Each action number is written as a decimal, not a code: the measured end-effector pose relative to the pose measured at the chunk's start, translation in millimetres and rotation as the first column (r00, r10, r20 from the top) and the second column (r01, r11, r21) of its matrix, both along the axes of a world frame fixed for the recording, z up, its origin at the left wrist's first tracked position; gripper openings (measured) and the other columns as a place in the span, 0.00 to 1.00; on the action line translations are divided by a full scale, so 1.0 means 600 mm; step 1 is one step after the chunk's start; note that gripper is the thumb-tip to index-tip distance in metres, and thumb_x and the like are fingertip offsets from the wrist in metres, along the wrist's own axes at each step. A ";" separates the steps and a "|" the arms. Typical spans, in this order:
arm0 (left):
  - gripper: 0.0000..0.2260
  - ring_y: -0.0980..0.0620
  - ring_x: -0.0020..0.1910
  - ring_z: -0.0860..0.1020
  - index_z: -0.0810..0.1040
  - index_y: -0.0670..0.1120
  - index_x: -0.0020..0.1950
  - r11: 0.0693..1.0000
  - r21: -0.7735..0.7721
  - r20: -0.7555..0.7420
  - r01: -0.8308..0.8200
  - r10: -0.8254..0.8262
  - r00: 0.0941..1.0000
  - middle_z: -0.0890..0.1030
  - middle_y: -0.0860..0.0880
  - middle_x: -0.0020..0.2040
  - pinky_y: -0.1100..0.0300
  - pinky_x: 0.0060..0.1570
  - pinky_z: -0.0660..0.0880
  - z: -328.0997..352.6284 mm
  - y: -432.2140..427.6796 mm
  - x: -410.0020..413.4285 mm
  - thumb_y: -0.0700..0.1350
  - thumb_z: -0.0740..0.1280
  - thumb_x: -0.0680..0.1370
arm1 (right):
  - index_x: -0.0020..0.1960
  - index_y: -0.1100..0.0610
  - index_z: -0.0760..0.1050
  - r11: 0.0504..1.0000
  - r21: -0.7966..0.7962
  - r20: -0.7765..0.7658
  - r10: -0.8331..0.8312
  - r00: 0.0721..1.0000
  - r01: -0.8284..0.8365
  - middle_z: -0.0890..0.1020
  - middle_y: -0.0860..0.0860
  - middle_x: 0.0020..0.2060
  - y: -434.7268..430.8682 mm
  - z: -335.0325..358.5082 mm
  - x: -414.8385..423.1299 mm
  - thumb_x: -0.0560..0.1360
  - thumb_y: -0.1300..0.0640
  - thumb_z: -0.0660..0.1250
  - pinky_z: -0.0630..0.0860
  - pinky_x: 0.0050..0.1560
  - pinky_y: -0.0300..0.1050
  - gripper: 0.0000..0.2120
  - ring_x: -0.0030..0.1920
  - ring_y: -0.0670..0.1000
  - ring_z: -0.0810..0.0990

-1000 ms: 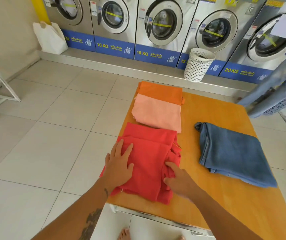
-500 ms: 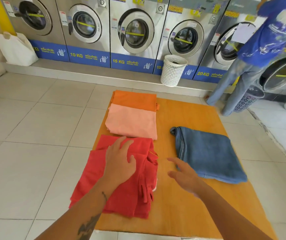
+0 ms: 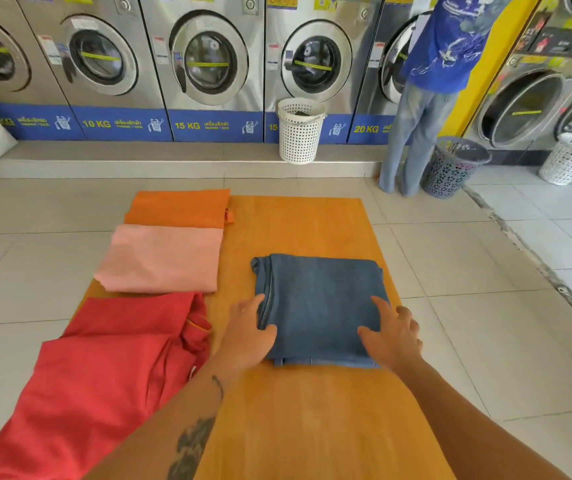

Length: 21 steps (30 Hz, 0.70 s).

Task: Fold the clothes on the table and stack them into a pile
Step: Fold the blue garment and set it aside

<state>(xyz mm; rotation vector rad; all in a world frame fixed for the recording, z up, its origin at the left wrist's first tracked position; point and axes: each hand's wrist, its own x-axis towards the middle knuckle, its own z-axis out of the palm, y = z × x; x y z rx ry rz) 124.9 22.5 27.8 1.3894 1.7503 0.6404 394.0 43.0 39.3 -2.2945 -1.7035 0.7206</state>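
A folded blue cloth [image 3: 319,303] lies right of centre on the orange table [image 3: 312,410]. My left hand [image 3: 248,334] rests at its near left edge, thumb on the fabric, fingers spread. My right hand [image 3: 393,336] lies flat on its near right corner with fingers apart. A red garment [image 3: 104,368] sprawls loosely over the table's near left edge. Beyond it lie a folded pink cloth [image 3: 163,258] and a folded orange cloth [image 3: 180,207], one behind the other.
Washing machines [image 3: 208,60] line the back wall. A white basket [image 3: 300,129] stands on the step. A person in a blue shirt [image 3: 433,91] stands at a machine on the right, beside a dark basket [image 3: 454,166] and another white basket [image 3: 570,157].
Both hands left the red garment and moved right onto the blue cloth. The red garment now lies spread and partly unfolded. The camera view swung right and forward.
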 end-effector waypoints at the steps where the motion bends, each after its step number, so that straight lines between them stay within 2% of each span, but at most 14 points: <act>1: 0.31 0.61 0.53 0.70 0.59 0.55 0.78 0.999 -0.052 0.030 -0.017 0.019 0.999 0.61 0.51 0.72 0.75 0.45 0.69 -0.003 0.004 0.015 0.49 0.66 0.76 | 0.75 0.40 0.56 1.000 -0.031 -0.106 -0.002 0.994 -0.002 0.63 0.56 0.71 0.011 -0.009 0.023 0.72 0.47 0.65 0.68 0.67 0.60 0.34 0.68 0.61 0.66; 2: 0.31 0.63 0.49 0.70 0.59 0.57 0.78 0.996 -0.087 0.047 -0.036 0.040 0.998 0.60 0.52 0.72 0.76 0.37 0.68 -0.006 0.006 0.029 0.50 0.66 0.76 | 0.76 0.40 0.56 0.998 -0.066 -0.237 0.000 0.971 -0.016 0.65 0.56 0.70 0.020 -0.016 0.041 0.73 0.48 0.67 0.71 0.66 0.59 0.35 0.65 0.59 0.69; 3: 0.31 0.64 0.46 0.70 0.60 0.58 0.77 0.994 -0.097 0.048 -0.057 0.062 0.997 0.60 0.53 0.72 0.75 0.33 0.67 -0.009 0.006 0.041 0.50 0.66 0.76 | 0.76 0.41 0.57 0.995 -0.095 -0.345 0.007 0.939 -0.043 0.67 0.54 0.69 0.027 -0.021 0.052 0.72 0.49 0.68 0.73 0.64 0.57 0.35 0.64 0.57 0.72; 5: 0.29 0.65 0.45 0.72 0.63 0.60 0.76 0.992 -0.085 0.033 -0.097 0.100 0.994 0.61 0.54 0.72 0.73 0.36 0.68 -0.010 0.005 0.058 0.49 0.66 0.76 | 0.76 0.40 0.59 0.989 -0.110 -0.425 0.043 0.904 -0.099 0.69 0.51 0.65 0.034 -0.028 0.059 0.71 0.49 0.70 0.75 0.61 0.52 0.36 0.62 0.54 0.73; 7: 0.27 0.62 0.52 0.73 0.66 0.59 0.75 0.983 -0.094 0.076 -0.158 0.165 0.983 0.62 0.53 0.72 0.68 0.46 0.72 -0.007 0.007 0.069 0.45 0.67 0.77 | 0.75 0.39 0.60 0.988 -0.090 -0.455 0.072 0.888 -0.127 0.67 0.49 0.61 0.037 -0.036 0.058 0.70 0.49 0.71 0.75 0.55 0.46 0.36 0.57 0.51 0.73; 9: 0.27 0.55 0.62 0.71 0.69 0.56 0.73 0.969 -0.107 0.155 -0.223 0.238 0.959 0.64 0.52 0.71 0.65 0.54 0.72 -0.001 0.013 0.076 0.41 0.68 0.77 | 0.74 0.39 0.62 0.988 -0.075 -0.501 0.079 0.862 -0.134 0.67 0.48 0.60 0.041 -0.045 0.057 0.70 0.52 0.71 0.74 0.50 0.41 0.35 0.56 0.49 0.72; 11: 0.26 0.52 0.63 0.71 0.71 0.55 0.72 0.957 -0.098 0.173 -0.273 0.286 0.942 0.66 0.51 0.71 0.64 0.52 0.74 0.004 0.026 0.082 0.36 0.66 0.76 | 0.73 0.40 0.64 0.988 -0.072 -0.511 0.084 0.856 -0.140 0.68 0.48 0.61 0.053 -0.048 0.055 0.70 0.58 0.70 0.73 0.47 0.37 0.35 0.56 0.49 0.73; 13: 0.27 0.49 0.62 0.73 0.73 0.55 0.70 0.946 -0.090 0.187 -0.312 0.324 0.927 0.67 0.51 0.69 0.58 0.54 0.77 0.005 0.044 0.084 0.34 0.64 0.74 | 0.73 0.41 0.66 0.990 -0.060 -0.521 0.078 0.850 -0.128 0.69 0.48 0.63 0.072 -0.050 0.046 0.70 0.62 0.68 0.73 0.48 0.38 0.35 0.58 0.50 0.73; 14: 0.27 0.50 0.61 0.74 0.73 0.55 0.69 0.941 -0.088 0.199 -0.326 0.338 0.920 0.68 0.52 0.69 0.58 0.52 0.77 0.005 0.056 0.083 0.33 0.64 0.74 | 0.73 0.41 0.66 0.992 -0.048 -0.527 0.076 0.847 -0.120 0.69 0.48 0.64 0.085 -0.049 0.041 0.69 0.63 0.68 0.74 0.49 0.39 0.36 0.59 0.50 0.73; 17: 0.26 0.60 0.57 0.74 0.74 0.58 0.68 0.944 -0.040 0.224 -0.328 0.329 0.918 0.69 0.56 0.67 0.69 0.44 0.74 0.002 0.104 0.075 0.34 0.63 0.75 | 0.72 0.38 0.66 0.993 -0.006 -0.518 0.098 0.850 -0.118 0.70 0.46 0.61 0.137 -0.040 0.030 0.69 0.64 0.66 0.74 0.46 0.37 0.36 0.58 0.49 0.74; 21: 0.26 0.61 0.57 0.73 0.74 0.61 0.67 0.951 0.007 0.288 -0.310 0.295 0.911 0.70 0.59 0.65 0.67 0.48 0.72 -0.003 0.203 0.054 0.34 0.62 0.76 | 0.69 0.33 0.67 0.993 0.060 -0.499 0.121 0.858 -0.105 0.72 0.42 0.60 0.233 -0.021 0.014 0.68 0.62 0.67 0.72 0.42 0.33 0.36 0.54 0.44 0.75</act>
